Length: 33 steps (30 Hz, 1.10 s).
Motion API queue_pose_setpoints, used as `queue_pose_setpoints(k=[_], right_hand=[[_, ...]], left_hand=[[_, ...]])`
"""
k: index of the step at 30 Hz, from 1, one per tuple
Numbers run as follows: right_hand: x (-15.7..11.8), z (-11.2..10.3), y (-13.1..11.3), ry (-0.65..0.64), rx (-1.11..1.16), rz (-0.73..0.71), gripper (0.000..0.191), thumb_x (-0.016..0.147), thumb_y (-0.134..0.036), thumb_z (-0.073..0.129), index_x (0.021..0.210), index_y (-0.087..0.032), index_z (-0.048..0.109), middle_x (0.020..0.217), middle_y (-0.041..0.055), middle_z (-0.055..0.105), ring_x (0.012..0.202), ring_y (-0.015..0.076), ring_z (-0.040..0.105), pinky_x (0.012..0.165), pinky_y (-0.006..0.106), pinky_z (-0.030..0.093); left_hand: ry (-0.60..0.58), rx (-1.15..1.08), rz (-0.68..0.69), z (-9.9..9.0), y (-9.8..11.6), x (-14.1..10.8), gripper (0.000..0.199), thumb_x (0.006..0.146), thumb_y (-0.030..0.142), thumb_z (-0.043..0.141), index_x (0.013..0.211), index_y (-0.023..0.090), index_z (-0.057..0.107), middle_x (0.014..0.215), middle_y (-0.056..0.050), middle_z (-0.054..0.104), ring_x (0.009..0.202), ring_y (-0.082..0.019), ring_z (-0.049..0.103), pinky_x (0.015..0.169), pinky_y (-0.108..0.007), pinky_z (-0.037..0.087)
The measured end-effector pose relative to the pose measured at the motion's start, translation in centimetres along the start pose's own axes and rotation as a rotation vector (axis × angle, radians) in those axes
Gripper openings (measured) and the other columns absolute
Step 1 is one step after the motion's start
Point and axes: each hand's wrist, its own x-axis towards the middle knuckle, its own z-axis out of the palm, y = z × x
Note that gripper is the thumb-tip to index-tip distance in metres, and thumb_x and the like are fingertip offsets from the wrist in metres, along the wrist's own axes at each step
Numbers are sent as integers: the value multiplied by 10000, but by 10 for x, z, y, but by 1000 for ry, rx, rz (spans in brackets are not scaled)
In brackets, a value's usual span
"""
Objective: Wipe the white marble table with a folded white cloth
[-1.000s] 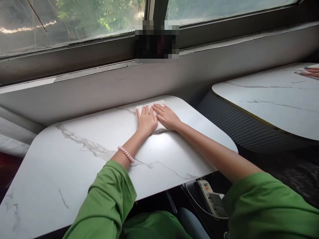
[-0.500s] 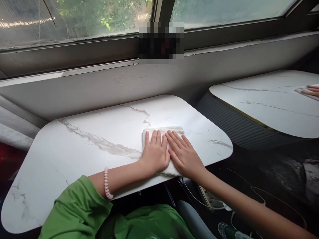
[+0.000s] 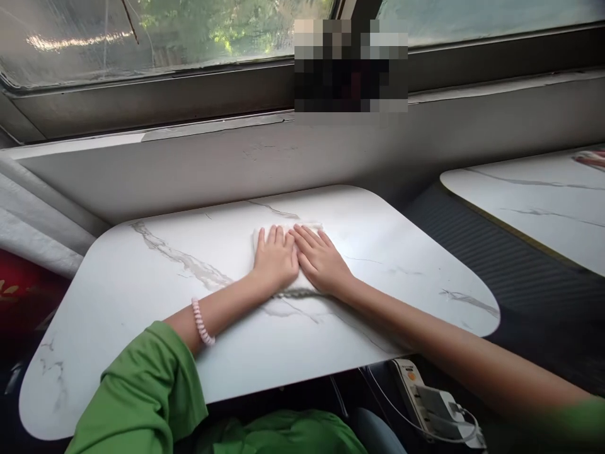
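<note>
A folded white cloth (image 3: 302,289) lies flat on the white marble-patterned table (image 3: 155,290). My left hand (image 3: 275,257) rests palm down on the cloth's left part, fingers stretched toward the window. On the right part, my right hand (image 3: 321,257) presses flat too, its fingers slanting to the left. The two hands touch at the thumbs and index fingers. Much of the cloth is hidden beneath them; its far edge and near edge show. A pink coil band (image 3: 202,323) circles my left wrist.
A second marble-patterned table (image 3: 543,202) stands at the right, with part of another person's hand (image 3: 593,157) at its far edge. Below my table's front edge is a power strip (image 3: 425,403) with plugs and a white cable. A wall and window (image 3: 212,38) run along the back.
Both hands and the cloth have slid across the table toward the window, away from the front edge. The camera view has turned slightly left. My palms stay flat on the cloth.
</note>
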Motion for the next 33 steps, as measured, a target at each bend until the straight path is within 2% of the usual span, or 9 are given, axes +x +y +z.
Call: queue_pose_setpoints(k=[2, 4, 7, 9, 12, 18, 23, 29, 33], right_hand=[[37, 8, 3, -3, -19, 27, 550, 928, -253, 205, 1422, -88, 383, 1494, 122, 361, 1387, 232, 301, 1125, 455, 244], [73, 15, 6, -27, -26, -9, 555, 929, -257, 207, 1426, -72, 369, 1499, 126, 352, 1390, 233, 293, 1131, 447, 223], [114, 24, 12, -36, -15, -51, 558, 920, -249, 215, 1425, -58, 360, 1495, 137, 360, 1381, 247, 300, 1118, 462, 233], [128, 28, 14, -23, 0, -57, 555, 911, -243, 228, 1418, -64, 366, 1485, 144, 376, 1371, 257, 313, 1103, 477, 251], [132, 31, 16, -1, 25, -55, 549, 907, -241, 233, 1410, -73, 374, 1479, 144, 386, 1365, 255, 322, 1100, 477, 253], [119, 25, 12, -36, 56, -61, 555, 929, -272, 205, 1426, -74, 353, 1503, 122, 350, 1393, 233, 276, 1128, 460, 210], [93, 18, 3, -68, 40, -75, 563, 941, -290, 193, 1435, -64, 342, 1520, 123, 312, 1408, 233, 247, 1137, 457, 194], [37, 10, -14, -53, 1, -177, 564, 950, -291, 171, 1454, -81, 313, 1514, 145, 309, 1409, 251, 244, 1126, 496, 218], [-8, 0, -40, -26, -3, -186, 574, 943, -287, 183, 1441, -43, 330, 1503, 179, 316, 1405, 284, 246, 1122, 515, 220]], left_hand=[[17, -20, -30, 5, -24, 26, 490, 950, 276, 295, 1392, 92, 397, 1480, -134, 374, 1393, -243, 277, 1167, -446, 132], [41, -20, -80, 10, -47, 51, 486, 951, 270, 290, 1391, 90, 392, 1480, -125, 375, 1393, -233, 274, 1169, -429, 123], [89, -10, -138, 13, -71, 77, 454, 948, 252, 284, 1350, 101, 433, 1455, -117, 410, 1370, -226, 309, 1166, -417, 134], [107, -10, -149, 14, -80, 86, 429, 946, 247, 281, 1313, 123, 464, 1435, -107, 436, 1356, -217, 327, 1163, -414, 146], [115, -17, -149, 15, -82, 89, 423, 945, 253, 278, 1305, 133, 465, 1430, -104, 441, 1360, -211, 320, 1164, -418, 144], [90, -36, -180, 13, -75, 76, 456, 954, 258, 249, 1342, 105, 432, 1484, -123, 365, 1392, -217, 270, 1167, -453, 112], [62, -42, -185, 9, -61, 50, 476, 958, 266, 245, 1384, 110, 389, 1514, -116, 313, 1414, -201, 223, 1172, -450, 86], [41, -33, -169, 3, -32, -6, 490, 959, 273, 271, 1398, 85, 383, 1514, -145, 301, 1417, -237, 218, 1171, -477, 82], [9, -38, -125, -7, -17, -52, 492, 959, 257, 282, 1408, 77, 372, 1519, -146, 286, 1421, -245, 202, 1173, -484, 68]])
